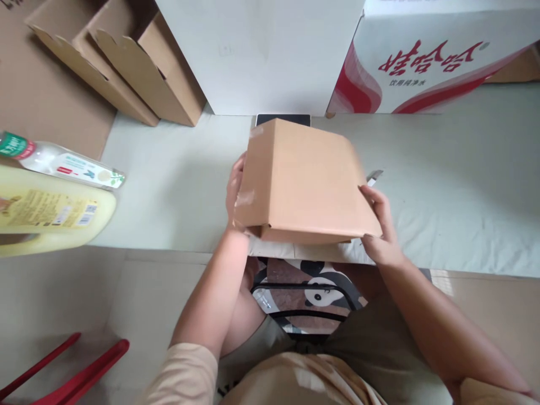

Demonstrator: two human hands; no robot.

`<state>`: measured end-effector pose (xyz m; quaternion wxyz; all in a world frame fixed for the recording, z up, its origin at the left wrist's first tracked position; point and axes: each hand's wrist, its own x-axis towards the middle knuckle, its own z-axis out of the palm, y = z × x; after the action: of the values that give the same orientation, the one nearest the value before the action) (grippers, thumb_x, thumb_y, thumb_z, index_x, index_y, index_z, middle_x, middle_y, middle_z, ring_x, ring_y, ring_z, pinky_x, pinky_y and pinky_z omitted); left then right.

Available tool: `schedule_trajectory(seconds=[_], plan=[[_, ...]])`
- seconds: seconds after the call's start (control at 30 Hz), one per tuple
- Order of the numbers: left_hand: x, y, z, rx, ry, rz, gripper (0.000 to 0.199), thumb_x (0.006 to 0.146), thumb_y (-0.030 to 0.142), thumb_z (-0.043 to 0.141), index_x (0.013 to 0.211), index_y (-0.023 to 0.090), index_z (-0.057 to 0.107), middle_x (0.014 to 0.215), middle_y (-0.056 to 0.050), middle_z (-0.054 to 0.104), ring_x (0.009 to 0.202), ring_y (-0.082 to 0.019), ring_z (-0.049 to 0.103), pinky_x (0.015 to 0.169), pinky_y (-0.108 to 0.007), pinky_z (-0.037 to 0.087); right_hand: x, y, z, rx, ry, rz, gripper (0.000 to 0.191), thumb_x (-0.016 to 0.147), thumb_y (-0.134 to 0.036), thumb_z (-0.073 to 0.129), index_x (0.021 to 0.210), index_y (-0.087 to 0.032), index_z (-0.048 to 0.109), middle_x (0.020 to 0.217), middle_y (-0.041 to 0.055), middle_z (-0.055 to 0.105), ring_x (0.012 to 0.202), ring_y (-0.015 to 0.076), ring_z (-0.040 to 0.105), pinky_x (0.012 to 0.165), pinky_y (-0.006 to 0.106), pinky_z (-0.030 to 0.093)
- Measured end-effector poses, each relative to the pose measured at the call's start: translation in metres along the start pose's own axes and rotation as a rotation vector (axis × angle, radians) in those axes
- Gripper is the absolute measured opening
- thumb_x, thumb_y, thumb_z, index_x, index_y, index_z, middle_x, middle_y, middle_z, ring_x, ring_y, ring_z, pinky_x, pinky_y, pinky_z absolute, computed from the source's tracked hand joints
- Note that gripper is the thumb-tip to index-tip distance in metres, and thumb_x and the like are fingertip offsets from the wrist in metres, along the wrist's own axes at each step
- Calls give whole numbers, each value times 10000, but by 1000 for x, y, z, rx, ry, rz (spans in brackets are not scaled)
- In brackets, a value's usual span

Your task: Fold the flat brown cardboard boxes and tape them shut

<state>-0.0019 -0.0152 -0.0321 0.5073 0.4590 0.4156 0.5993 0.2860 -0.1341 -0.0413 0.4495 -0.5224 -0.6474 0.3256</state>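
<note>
Both hands clamped on one cardboard box (312, 180), left hand (232, 191) flat along its left panel and mostly hidden by it, right hand (385, 228) with fingers on its right edge and thumb at its near right corner. Box lies directly between the two palms; longer axis appears to run from hand to hand, though foreshortening makes this uncertain. Neither hand is clearly nearer; judged that any turn depends on this opposed hold. Taking the box as landmark: pale tape (247, 199) sits on its left panel, a dark gap at its near left corner. Underneath, cloth-covered table (169, 185); cannot tell whether the box touches it. Just right of the box, past the right fingers, a small bladed tool (374, 177), partly hidden. Directly behind the box, a dark flat object (282, 120); farther behind, a white carton (261, 50). Behind and right, a red-and-white carton (422, 62). Well left of the box, a bottle (67, 163) and a yellow jug (54, 208).
</note>
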Motion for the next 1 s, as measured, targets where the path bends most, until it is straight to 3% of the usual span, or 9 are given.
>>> schedule_trajectory(seconds=[0.1,0.2,0.27,0.37,0.47,0.6,0.7,0.83,1.0], plan=[[1,9,1,-183,3,-162,510,848,744,637,1010,267,718,1082,-50,799,1069,-271,763,863,-402,637,4,5,-6,-81,49,-26,802,919,-765,581,1587,-384,353,1572,136,487,1472,407,518,1223,650,473],[2,17,-1,-56,-89,-234,462,733,653,811,931,245,723,819,-32,747,746,-216,726,611,-322,547,5,9,-8,-74,79,-3,823,921,-755,581,1602,-368,329,1605,149,449,1516,425,468,1233,678,451],[2,22,-4,11,-128,-271,396,673,527,888,861,228,709,714,-2,691,605,-158,634,528,-276,462,5,9,-9,-67,78,27,789,935,-712,593,1599,-376,333,1615,145,445,1520,421,465,1191,662,501],[4,25,-9,10,-91,-277,328,652,426,890,778,219,669,687,12,662,570,-125,574,513,-255,433,6,9,-7,-74,50,69,757,942,-611,654,1590,-397,326,1597,133,469,1452,370,544,1030,538,632],[5,23,-11,3,-45,-266,286,692,393,869,798,216,671,733,4,680,611,-131,600,557,-265,467,6,10,-3,-69,36,34,798,929,-581,693,1604,-399,307,1592,131,479,1371,328,609,927,458,670],[5,17,-13,6,-75,-269,323,762,447,849,911,218,677,865,-31,747,757,-189,713,676,-312,556,6,14,3,-102,126,-1,772,935,-578,695,1587,-357,345,1542,148,514,1311,319,653,902,429,676],[4,14,-16,-8,-119,-247,458,767,564,842,1051,239,688,1067,-71,796,1051,-274,778,843,-370,622,6,16,6,-101,209,-7,671,936,-556,714,1508,-339,437,1434,135,579,1217,296,706,860,395,674],[4,14,-21,1,-255,-255,731,728,662,852,1328,307,632,1411,-81,732,1392,-347,666,1093,-472,596,6,20,7,-47,285,-26,606,870,-528,805,1386,-321,563,1358,103,628,1271,306,673,989,441,644],[5,14,-20,97,-282,-162,760,754,744,810,1298,248,622,1339,-126,758,1346,-367,694,1087,-468,601,4,25,8,14,257,32,639,826,-505,842,1375,-308,578,1363,98,632,1238,305,671,1051,492,620]])
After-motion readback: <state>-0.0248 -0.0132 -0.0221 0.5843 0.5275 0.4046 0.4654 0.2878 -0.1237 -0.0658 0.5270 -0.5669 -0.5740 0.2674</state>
